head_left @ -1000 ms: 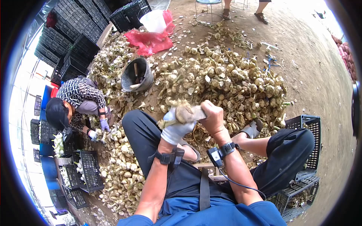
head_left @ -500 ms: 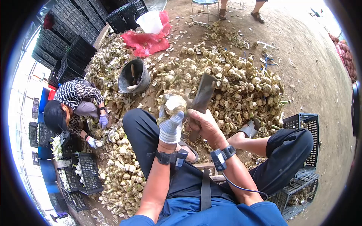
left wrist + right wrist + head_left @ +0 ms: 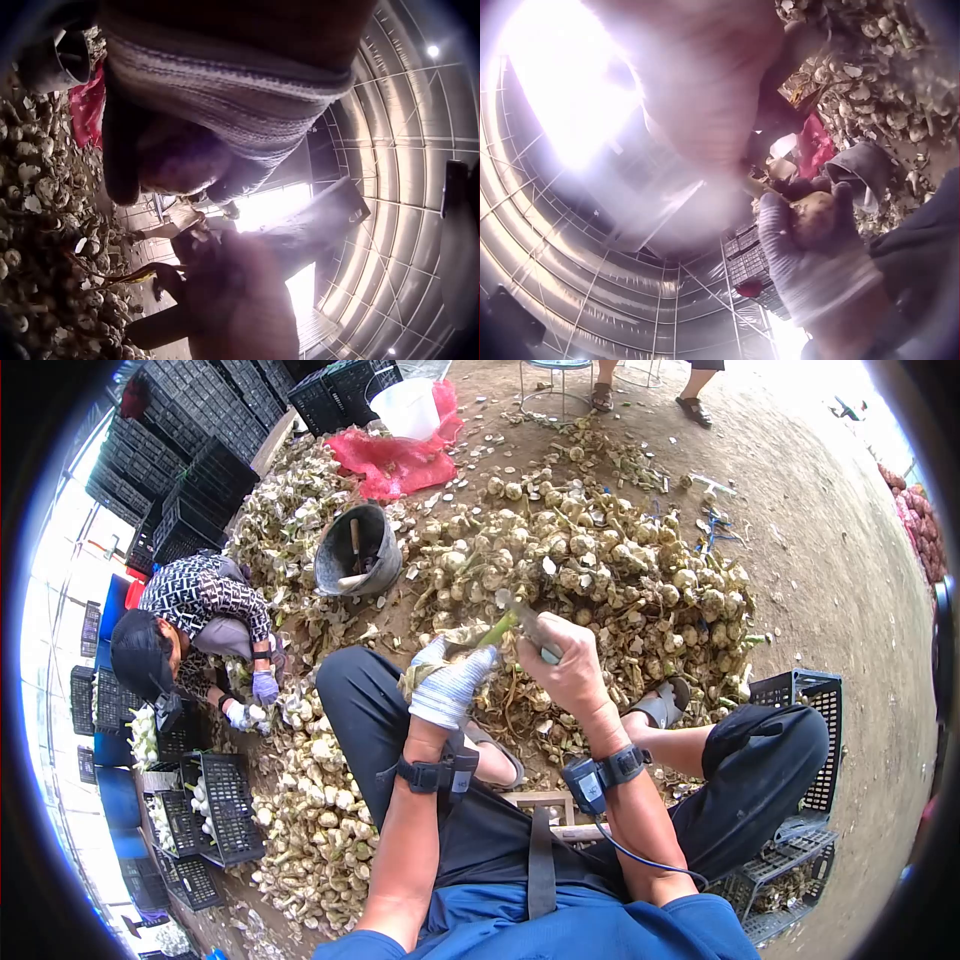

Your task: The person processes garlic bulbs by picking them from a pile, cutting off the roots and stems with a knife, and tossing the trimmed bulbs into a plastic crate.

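My left hand (image 3: 445, 695), in a white striped glove, grips a garlic bulb (image 3: 815, 215); in the head view the glove hides most of it. Its green stem (image 3: 496, 631) points up and right toward the knife. My bare right hand (image 3: 568, 672) holds a broad-bladed knife (image 3: 319, 225) with curled fingers, just right of the stem. The blade is blurred in the right wrist view and nearly edge-on in the head view. Beyond both hands spreads a heap of untrimmed garlic (image 3: 600, 560).
A dark bucket (image 3: 358, 550) with tools inside stands ahead on the left. Paler bulbs (image 3: 315, 810) lie piled beside my left knee. Another person (image 3: 205, 610) crouches at the left near black crates (image 3: 230, 805). More crates (image 3: 800, 860) stand at my right, and red netting (image 3: 390, 465) lies farther off.
The bulb has turned from showing its pale cut face to having its stem toward the knife. The knife has swung down from upright to beside the stem.
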Motion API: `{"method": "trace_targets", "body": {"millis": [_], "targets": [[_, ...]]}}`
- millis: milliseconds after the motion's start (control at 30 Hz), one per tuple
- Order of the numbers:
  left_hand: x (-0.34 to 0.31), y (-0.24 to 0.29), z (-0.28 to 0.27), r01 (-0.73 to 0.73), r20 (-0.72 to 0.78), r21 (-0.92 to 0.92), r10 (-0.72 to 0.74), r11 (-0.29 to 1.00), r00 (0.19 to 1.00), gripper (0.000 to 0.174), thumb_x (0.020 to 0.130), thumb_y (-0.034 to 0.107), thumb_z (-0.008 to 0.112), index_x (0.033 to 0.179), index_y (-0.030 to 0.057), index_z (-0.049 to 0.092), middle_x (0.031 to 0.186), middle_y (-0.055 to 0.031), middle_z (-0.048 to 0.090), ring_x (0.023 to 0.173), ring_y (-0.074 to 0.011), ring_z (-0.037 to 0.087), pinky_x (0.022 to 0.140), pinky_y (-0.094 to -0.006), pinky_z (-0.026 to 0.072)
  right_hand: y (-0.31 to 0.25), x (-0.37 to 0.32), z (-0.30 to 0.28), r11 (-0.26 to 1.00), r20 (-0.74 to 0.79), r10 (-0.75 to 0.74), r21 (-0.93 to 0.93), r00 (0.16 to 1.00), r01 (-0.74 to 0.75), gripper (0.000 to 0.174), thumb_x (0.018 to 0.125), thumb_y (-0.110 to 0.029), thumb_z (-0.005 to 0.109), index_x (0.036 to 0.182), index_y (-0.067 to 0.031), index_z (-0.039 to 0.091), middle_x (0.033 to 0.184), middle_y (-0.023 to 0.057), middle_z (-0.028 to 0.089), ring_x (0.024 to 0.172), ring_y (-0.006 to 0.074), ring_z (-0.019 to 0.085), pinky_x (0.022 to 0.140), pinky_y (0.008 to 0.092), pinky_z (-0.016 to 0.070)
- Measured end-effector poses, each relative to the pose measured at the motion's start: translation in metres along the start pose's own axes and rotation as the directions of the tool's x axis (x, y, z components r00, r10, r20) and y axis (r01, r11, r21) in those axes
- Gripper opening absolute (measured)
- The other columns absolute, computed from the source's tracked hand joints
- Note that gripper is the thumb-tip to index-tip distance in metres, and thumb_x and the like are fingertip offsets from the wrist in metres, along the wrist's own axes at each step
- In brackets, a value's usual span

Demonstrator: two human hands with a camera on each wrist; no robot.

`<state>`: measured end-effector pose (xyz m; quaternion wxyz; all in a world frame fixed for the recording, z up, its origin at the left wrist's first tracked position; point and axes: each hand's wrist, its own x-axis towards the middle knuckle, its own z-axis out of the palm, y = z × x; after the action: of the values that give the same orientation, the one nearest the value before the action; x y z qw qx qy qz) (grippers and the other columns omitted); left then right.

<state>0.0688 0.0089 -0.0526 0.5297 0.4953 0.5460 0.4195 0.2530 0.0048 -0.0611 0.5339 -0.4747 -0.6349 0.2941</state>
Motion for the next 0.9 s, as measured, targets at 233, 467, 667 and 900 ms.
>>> {"method": "trace_targets", "body": {"millis": [233, 467, 667, 900], "targets": [[-0.006, -0.003, -0.007, 0.027, 0.017, -0.414, -0.022, 0.910, 1.000, 0.020, 0.092, 0.009, 0.067, 0.111, 0.0009, 0.069, 0.093, -0.0110, 0.072, 0.073, -0.0170, 0.070, 0.066, -0.0261, 0.0580, 0.136, -0.089, 0.039, 0.838, 0.012, 0.431, -0.376, 0.902, -0.395, 0.020, 0.077, -0.021, 0.071, 0.078, -0.0018, 0.064, 0.077, 0.0217, 0.065, 0.075, 0.0404, 0.065, 0.067, 0.0465, 0.0514], [-0.022, 0.041, -0.129, -0.027, -0.224, -0.910, 0.434, -0.414, 0.873, 0.119, 0.053, 0.027, 0.093, 0.150, 0.0009, 0.029, 0.144, -0.0148, 0.046, 0.131, -0.0266, 0.048, 0.106, -0.0433, 0.0483, 0.199, -0.136, 0.014, 0.474, -0.197, 0.688, -0.606, 0.698, -0.639, 0.038, 0.082, -0.041, 0.071, 0.092, -0.0050, 0.073, 0.090, 0.0205, 0.071, 0.085, 0.0355, 0.069, 0.078, 0.0436, 0.0542], [-0.020, 0.021, -0.115, -0.108, -0.156, -0.984, 0.373, -0.145, 0.915, 0.103, 0.069, 0.037, 0.087, 0.148, -0.0019, 0.035, 0.141, -0.0118, 0.049, 0.129, -0.0248, 0.048, 0.105, -0.0399, 0.0467, 0.224, -0.137, 0.052, 0.472, -0.019, 0.673, -0.759, 0.740, -0.449, 0.036, 0.080, -0.040, 0.076, 0.091, -0.0066, 0.072, 0.102, 0.0140, 0.067, 0.095, 0.0337, 0.067, 0.083, 0.0437, 0.0530], [-0.015, 0.012, -0.118, -0.202, -0.181, -0.978, 0.268, 0.052, 0.946, 0.051, 0.082, 0.032, 0.080, 0.122, 0.0075, 0.061, 0.120, -0.0036, 0.055, 0.104, -0.0182, 0.053, 0.090, -0.0345, 0.0493, 0.232, -0.136, 0.077, 0.459, 0.039, 0.679, -0.802, 0.734, -0.382, 0.037, 0.075, -0.030, 0.081, 0.096, -0.0025, 0.068, 0.119, 0.0149, 0.060, 0.094, 0.0366, 0.066, 0.082, 0.0451, 0.0535]]}}
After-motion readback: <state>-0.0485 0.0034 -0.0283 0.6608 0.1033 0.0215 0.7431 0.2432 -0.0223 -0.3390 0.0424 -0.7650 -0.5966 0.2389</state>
